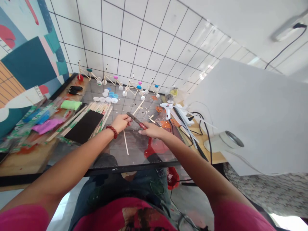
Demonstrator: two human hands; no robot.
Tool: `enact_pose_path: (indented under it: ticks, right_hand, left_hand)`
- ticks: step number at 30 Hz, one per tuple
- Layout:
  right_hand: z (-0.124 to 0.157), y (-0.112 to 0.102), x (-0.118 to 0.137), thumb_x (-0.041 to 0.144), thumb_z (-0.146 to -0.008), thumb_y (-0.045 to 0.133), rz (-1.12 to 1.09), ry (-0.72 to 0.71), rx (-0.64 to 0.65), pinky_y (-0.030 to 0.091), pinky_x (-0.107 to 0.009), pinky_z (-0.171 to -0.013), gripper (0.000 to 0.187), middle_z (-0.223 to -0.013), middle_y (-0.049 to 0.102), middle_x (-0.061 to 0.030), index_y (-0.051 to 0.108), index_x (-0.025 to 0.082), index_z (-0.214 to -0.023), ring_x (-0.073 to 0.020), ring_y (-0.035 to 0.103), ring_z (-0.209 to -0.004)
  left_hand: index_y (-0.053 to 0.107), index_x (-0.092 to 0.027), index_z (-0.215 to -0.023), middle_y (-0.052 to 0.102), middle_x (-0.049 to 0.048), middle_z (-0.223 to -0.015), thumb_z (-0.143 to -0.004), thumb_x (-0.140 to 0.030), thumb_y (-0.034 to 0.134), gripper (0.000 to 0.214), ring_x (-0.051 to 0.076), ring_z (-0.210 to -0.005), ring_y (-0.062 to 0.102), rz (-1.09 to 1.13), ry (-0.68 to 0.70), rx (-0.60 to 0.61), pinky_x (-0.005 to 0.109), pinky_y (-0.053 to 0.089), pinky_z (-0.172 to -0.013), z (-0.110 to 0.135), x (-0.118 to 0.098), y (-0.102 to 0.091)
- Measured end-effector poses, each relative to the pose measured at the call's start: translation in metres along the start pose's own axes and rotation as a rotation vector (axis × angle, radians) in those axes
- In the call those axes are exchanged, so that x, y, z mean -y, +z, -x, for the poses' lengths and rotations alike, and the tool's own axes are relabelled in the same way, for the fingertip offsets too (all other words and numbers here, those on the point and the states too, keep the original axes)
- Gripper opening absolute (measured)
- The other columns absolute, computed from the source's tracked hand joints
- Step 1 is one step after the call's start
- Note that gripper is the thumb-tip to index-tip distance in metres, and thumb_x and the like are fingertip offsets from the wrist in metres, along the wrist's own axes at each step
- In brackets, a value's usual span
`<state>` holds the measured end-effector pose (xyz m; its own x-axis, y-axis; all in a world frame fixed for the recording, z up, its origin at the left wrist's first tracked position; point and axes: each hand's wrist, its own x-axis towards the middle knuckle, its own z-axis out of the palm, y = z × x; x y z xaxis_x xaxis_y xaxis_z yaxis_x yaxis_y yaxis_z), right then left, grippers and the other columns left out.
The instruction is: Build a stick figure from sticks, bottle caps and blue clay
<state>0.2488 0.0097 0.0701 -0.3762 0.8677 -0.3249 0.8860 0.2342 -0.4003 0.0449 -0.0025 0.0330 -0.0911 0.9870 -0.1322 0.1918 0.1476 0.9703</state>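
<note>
The left hand (120,123) grips a thin wooden stick (125,142), just beside the right hand (152,130), which is clamped on red-handled pliers (141,125). Left of them, a black board (84,126) lies on the table (19,163). A glue gun (167,107) lies right of center, and stick models (112,80) stand along the far edge.

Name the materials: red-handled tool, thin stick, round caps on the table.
The red-handled tool: glossy red plastic grip, probably, with a dark metal blade or shaft, judging by its sheen. The thin stick: pale, matte, unfinished wood. The round caps: smooth moulded plastic, by their look.
</note>
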Motion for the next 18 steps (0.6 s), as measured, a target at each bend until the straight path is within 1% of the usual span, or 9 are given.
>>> enact_pose_path:
  ticks: [2,5,7,9,12,14,18]
  right_hand:
    - [0.003,0.0,0.009,0.039,-0.096,0.072,0.036,0.075,0.023,0.052,-0.03,-0.078,0.021,-0.107,0.079,-0.0071,0.067,0.022,-0.107,-0.0254,0.074,-0.096]
    - [0.008,0.006,0.02,0.045,-0.102,0.067,0.105,0.115,-0.047,0.055,-0.034,-0.089,0.03,-0.122,0.081,-0.0121,0.069,0.021,-0.12,-0.0312,0.076,-0.113]
    - [0.01,0.011,0.023,0.05,-0.105,0.062,0.136,0.133,-0.081,0.055,-0.037,-0.093,0.037,-0.125,0.081,-0.015,0.068,0.021,-0.127,-0.0343,0.076,-0.118]
    - [0.01,0.013,0.022,0.048,-0.106,0.06,0.171,0.136,-0.097,0.055,-0.037,-0.091,0.037,-0.123,0.082,-0.0163,0.069,0.021,-0.13,-0.0349,0.077,-0.115]
    - [0.006,0.013,0.017,0.033,-0.102,0.061,0.217,0.095,-0.105,0.055,-0.034,-0.086,0.03,-0.119,0.083,-0.0158,0.07,0.02,-0.127,-0.0329,0.078,-0.11]
    - [0.001,0.012,0.013,0.027,-0.098,0.062,0.227,0.07,-0.106,0.055,-0.033,-0.084,0.029,-0.118,0.083,-0.0147,0.071,0.02,-0.125,-0.0316,0.078,-0.108]
    - [-0.004,0.011,0.011,0.022,-0.093,0.066,0.237,0.041,-0.112,0.055,-0.032,-0.08,0.029,-0.112,0.084,-0.0129,0.074,0.02,-0.121,-0.0308,0.079,-0.102]
  left_hand:
    - [0.065,-0.02,-0.056,0.065,-0.0003,-0.057,-0.088,-0.015,0.068,0.033,0.016,-0.056,0.053,-0.033,0.027,-0.022,0.027,0.041,-0.062,-0.002,0.002,0.0]
    - [0.065,-0.021,-0.055,0.066,0.0003,-0.058,-0.088,-0.015,0.066,0.033,0.018,-0.059,0.055,-0.067,0.048,-0.04,0.029,0.042,-0.066,-0.004,0.002,-0.001]
    - [0.064,-0.021,-0.053,0.065,0.0005,-0.056,-0.087,-0.014,0.066,0.035,0.018,-0.058,0.055,-0.072,0.042,-0.043,0.029,0.041,-0.066,-0.004,0.001,-0.001]
    - [0.063,-0.021,-0.051,0.064,0.0008,-0.055,-0.087,-0.013,0.065,0.037,0.017,-0.055,0.053,-0.06,0.026,-0.039,0.029,0.04,-0.063,-0.002,0.0,-0.001]
    - [0.062,-0.02,-0.051,0.063,0.001,-0.054,-0.088,-0.012,0.065,0.038,0.015,-0.053,0.051,-0.02,-0.003,-0.038,0.026,0.038,-0.059,0.0,-0.002,0.0]
    - [0.063,-0.019,-0.053,0.062,0.0006,-0.053,-0.087,-0.012,0.067,0.036,0.013,-0.051,0.05,0.016,-0.025,-0.045,0.024,0.037,-0.055,0.001,-0.003,0.001]
    - [0.063,-0.018,-0.056,0.062,0.0012,-0.052,-0.085,-0.014,0.074,0.031,0.011,-0.048,0.048,0.103,-0.087,-0.058,0.021,0.036,-0.05,0.001,-0.003,0.003]
